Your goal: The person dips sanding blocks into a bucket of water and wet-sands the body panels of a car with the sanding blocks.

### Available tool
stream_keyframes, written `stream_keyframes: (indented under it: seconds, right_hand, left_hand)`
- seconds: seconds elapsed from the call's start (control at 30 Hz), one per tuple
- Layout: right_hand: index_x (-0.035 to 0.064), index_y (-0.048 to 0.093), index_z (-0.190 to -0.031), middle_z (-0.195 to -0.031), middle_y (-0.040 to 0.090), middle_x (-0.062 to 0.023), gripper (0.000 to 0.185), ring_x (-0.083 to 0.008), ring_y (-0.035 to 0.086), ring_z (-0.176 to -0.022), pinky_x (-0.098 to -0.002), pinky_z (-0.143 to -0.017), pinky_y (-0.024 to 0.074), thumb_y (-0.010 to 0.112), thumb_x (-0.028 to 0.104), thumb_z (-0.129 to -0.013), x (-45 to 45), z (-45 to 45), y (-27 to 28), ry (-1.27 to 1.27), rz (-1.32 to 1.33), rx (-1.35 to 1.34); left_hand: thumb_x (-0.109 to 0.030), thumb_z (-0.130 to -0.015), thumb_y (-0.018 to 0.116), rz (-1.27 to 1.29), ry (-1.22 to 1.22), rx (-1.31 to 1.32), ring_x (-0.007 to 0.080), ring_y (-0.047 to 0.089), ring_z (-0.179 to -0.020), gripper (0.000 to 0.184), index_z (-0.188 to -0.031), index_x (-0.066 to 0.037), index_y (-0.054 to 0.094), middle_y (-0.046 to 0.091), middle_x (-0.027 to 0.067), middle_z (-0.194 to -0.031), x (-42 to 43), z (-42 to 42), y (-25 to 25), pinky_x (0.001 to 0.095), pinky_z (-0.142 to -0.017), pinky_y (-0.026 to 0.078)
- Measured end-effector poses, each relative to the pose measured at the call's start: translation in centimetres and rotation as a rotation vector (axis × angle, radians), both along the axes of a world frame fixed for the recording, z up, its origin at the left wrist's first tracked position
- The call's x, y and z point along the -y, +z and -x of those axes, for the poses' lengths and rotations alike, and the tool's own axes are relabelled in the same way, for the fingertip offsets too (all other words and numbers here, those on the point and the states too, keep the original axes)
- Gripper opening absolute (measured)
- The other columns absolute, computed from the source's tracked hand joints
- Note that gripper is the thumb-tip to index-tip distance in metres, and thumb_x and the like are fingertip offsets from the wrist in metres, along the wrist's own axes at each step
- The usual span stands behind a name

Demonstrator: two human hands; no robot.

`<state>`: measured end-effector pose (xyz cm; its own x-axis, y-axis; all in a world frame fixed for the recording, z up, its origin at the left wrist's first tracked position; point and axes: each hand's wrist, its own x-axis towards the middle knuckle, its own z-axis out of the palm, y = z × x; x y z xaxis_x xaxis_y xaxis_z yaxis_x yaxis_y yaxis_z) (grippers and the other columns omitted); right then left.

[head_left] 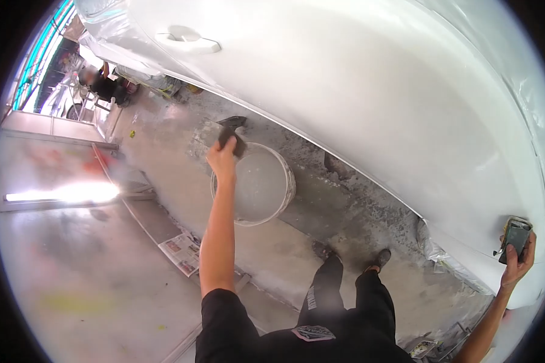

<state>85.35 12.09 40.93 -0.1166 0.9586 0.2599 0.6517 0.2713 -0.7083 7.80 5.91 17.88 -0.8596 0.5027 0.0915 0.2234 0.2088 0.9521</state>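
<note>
My left hand [222, 160] is closed around a dark sponge-like pad [232, 143], held above the left rim of a round white bucket [291, 184]. Cloudy greyish water [261, 189] fills much of the bucket. Far to the right, my right hand [518, 261] grips a dark grey sanding block [517, 235] with a ragged, tan-edged sheet around it. The block is against or very close to the whitish car panel [393, 91]; which of the two I cannot tell.
A door handle [189, 42] protrudes from the panel. Plastic sheeting [439, 257] hangs along its lower edge. Newspaper [181, 253] lies by the wall with a bright tube light [63, 193]. Another person [106, 88] is low down at the far left. The concrete floor [163, 136] is stained.
</note>
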Motion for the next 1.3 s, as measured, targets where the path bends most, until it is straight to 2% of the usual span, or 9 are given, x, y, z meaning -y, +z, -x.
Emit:
stream_keyframes:
  seconds: [0.23,0.37,0.47,0.63,0.73,0.93,1.03,1.1,1.3]
  right_hand:
    - [-0.0103,0.044,-0.145,-0.127,0.062,-0.0215,0.056,-0.0292,0.069,-0.104,-0.0403,-0.093,0.0555,0.062,0.004,-0.094,0.8,-0.3,-1.2,0.044,-0.107,0.063]
    - [-0.0137,0.051,-0.135,-0.115,0.066,-0.0274,0.055,-0.0356,0.068,-0.095,-0.0423,-0.09,0.0552,0.065,0.023,-0.097,1.2,0.3,-1.9,0.092,-0.239,0.199]
    - [-0.0134,0.053,-0.135,-0.115,0.069,-0.0274,0.045,-0.0305,0.07,-0.093,-0.0398,-0.088,0.0555,0.06,0.011,-0.098,-0.8,3.2,0.7,0.454,-0.27,0.187]
    - [-0.0073,0.045,-0.141,-0.098,0.071,-0.0323,0.06,-0.0389,0.072,-0.082,-0.0482,-0.076,0.0589,0.054,0.039,-0.104,-1.4,2.6,0.9,0.538,-0.324,0.377]
    - [0.0045,0.051,-0.136,-0.11,0.071,-0.0249,0.054,-0.0347,0.065,-0.108,-0.0492,-0.097,0.052,0.046,0.049,-0.106,-0.9,3.4,0.6,0.559,-0.31,0.18]
    - [0.0039,0.063,-0.121,-0.102,0.074,-0.0193,0.035,-0.032,0.073,-0.086,-0.043,-0.082,0.0573,0.068,0.027,-0.095,-2.0,5.4,-1.0,0.606,-0.451,0.0]
    - [-0.0016,0.063,-0.124,-0.103,0.075,-0.0201,0.046,-0.0347,0.075,-0.084,-0.0408,-0.076,0.0581,0.074,0.007,-0.08,-0.5,5.9,-5.8,0.676,-0.192,-0.203]
    - [-0.0012,0.063,-0.124,-0.1,0.073,-0.0174,0.046,-0.0366,0.071,-0.084,-0.0414,-0.075,0.0553,0.069,0.006,-0.079,3.0,6.0,-11.3,0.62,0.113,-0.376]
    - [-0.0027,0.061,-0.124,-0.105,0.07,-0.0279,0.048,-0.0462,0.069,-0.096,-0.0472,-0.083,0.0556,0.069,0.007,-0.078,19.6,-1.2,-28.9,0.373,0.63,-0.406]
  left_hand:
    - [-0.015,-0.084,0.081,-0.001,0.268,-0.475,0.0231,0.071,-0.074,0.026,-0.098,0.006,0.076,0.077,0.0158,-0.087,-12.5,6.8,9.1,0.0383,-0.071,0.054]
    - [0.002,-0.083,0.078,-0.295,0.27,-0.31,0.021,0.069,-0.072,0.014,-0.096,0.007,0.075,0.076,0.0146,-0.086,-15.3,5.8,7.8,0.0358,-0.067,0.055]
    - [0.005,-0.083,0.076,-0.365,0.296,-0.255,0.0203,0.068,-0.071,0.013,-0.095,0.009,0.074,0.075,0.0144,-0.086,-15.2,0.4,8.9,0.0348,-0.065,0.055]
    - [0.009,-0.083,0.074,-0.427,0.269,-0.279,0.0192,0.067,-0.07,0.01,-0.093,0.01,0.073,0.073,0.013,-0.085,-14.5,-4.8,8.7,0.034,-0.063,0.055]
    - [0.009,-0.084,0.073,-0.403,0.227,-0.343,0.0184,0.066,-0.069,0.008,-0.091,0.01,0.073,0.072,0.0122,-0.083,-13.3,-9.5,9.4,0.0339,-0.062,0.055]
    - [0.006,-0.084,0.075,-0.359,0.162,-0.405,0.0164,0.064,-0.069,0.008,-0.091,0.009,0.072,0.072,0.0105,-0.081,-10.6,-23.5,11.5,0.0328,-0.061,0.053]
    - [0.006,-0.086,0.073,-0.283,0.145,-0.442,0.0161,0.064,-0.071,0.01,-0.095,0.01,0.073,0.072,0.0092,-0.084,-9.1,-32.4,12.6,0.0311,-0.064,0.052]
    - [0.006,-0.088,0.071,-0.259,0.101,-0.377,0.0156,0.065,-0.076,0.016,-0.103,0.01,0.073,0.072,0.0088,-0.089,-7.9,-38.1,12.8,0.0298,-0.069,0.052]
    - [0.003,-0.09,0.07,-0.257,-0.078,-0.433,0.0147,0.063,-0.07,0.015,-0.105,0.008,0.071,0.07,0.0097,-0.084,-5.0,-50.7,11.1,0.0279,-0.062,0.05]
